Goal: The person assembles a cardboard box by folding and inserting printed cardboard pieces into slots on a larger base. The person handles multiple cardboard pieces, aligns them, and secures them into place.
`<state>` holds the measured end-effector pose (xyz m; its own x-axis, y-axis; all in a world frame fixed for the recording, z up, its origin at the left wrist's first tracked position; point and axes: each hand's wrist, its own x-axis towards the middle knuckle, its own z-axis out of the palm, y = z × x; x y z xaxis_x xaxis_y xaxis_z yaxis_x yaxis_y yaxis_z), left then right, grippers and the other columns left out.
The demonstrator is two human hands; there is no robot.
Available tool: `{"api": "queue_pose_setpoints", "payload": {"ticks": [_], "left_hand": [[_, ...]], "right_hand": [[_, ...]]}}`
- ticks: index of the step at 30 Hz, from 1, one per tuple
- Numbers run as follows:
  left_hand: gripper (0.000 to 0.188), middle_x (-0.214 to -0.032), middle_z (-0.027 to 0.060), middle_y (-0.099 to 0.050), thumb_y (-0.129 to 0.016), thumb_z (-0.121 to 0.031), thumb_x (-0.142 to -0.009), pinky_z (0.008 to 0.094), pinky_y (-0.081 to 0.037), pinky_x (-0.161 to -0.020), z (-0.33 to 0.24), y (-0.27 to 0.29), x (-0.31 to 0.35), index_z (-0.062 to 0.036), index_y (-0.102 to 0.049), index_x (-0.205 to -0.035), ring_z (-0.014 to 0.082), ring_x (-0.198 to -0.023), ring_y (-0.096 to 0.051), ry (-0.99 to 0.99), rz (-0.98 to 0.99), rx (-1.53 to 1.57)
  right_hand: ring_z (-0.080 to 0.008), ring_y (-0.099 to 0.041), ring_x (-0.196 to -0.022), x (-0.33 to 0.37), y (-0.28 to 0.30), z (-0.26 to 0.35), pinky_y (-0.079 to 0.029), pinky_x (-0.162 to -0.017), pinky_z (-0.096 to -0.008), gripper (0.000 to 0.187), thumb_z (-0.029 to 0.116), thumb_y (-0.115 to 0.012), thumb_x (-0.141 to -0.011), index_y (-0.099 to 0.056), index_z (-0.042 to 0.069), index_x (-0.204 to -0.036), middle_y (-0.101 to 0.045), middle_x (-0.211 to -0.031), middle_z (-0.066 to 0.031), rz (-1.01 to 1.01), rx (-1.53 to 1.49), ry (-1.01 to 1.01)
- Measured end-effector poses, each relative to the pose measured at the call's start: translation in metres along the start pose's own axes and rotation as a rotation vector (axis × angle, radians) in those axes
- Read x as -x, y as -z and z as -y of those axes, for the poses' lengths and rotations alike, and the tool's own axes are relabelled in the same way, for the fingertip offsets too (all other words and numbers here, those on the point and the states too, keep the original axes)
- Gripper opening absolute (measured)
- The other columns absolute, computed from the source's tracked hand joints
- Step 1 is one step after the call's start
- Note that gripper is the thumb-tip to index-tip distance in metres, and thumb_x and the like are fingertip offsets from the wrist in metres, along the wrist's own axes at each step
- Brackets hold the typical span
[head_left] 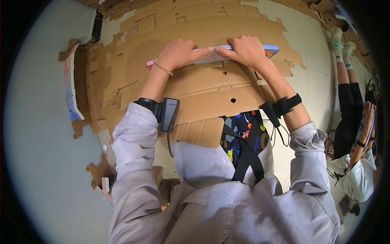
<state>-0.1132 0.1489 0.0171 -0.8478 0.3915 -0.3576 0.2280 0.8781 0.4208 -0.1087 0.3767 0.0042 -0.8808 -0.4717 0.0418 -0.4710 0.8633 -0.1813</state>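
Observation:
Both my hands grip a long, flat printed box (pixel 212 57), with pink showing at its left end and blue at its right. It is seen nearly edge-on, above the brown cardboard sheets. My left hand (pixel 175 53) is closed over the left half, its thumb along the near side. Over the right half, my right hand (pixel 245 49) is closed too, with its thumb pointing inward. The two thumb tips almost meet at the middle. Most of the fingers are hidden behind the far side of the box.
Cut cardboard sheets (pixel 203 92) with holes and slots cover the floor before me. A similar printed panel (pixel 71 83) leans at the left wall. A patterned dark cloth with black straps (pixel 248 152) lies near my lap. Another person (pixel 352 162) works at the right.

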Motion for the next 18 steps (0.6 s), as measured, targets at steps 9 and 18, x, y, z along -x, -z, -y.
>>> {"api": "queue_pose_setpoints", "payload": {"ticks": [9, 18], "left_hand": [[0.071, -0.074, 0.0214, -0.065, -0.046, -0.071, -0.078, 0.0439, -0.051, -0.07, -0.0007, 0.0002, 0.0, -0.006, -0.073, -0.086, 0.0371, -0.075, -0.065, 0.011, 0.002, -0.003], [0.062, -0.068, 0.0194, -0.063, -0.045, -0.065, -0.083, 0.0447, -0.048, -0.066, 0.0002, -0.0033, 0.0012, -0.0091, -0.071, -0.08, 0.038, -0.069, -0.062, -0.006, -0.043, -0.026]], "right_hand": [[-0.0346, -0.064, -0.062, -0.0012, 0.0076, 0.0038, -0.051, -0.058, -0.0415, 0.07, 0.069, -0.042, -0.082, -0.07, 0.005, -0.072, -0.063, -0.063, -0.0189, 0.1, 0.034, -0.041], [-0.0346, -0.063, -0.06, 0.0002, 0.0055, 0.0026, -0.051, -0.056, -0.0414, 0.07, 0.069, -0.042, -0.082, -0.068, 0.006, -0.07, -0.062, -0.062, -0.0187, 0.061, 0.028, -0.02]]}}
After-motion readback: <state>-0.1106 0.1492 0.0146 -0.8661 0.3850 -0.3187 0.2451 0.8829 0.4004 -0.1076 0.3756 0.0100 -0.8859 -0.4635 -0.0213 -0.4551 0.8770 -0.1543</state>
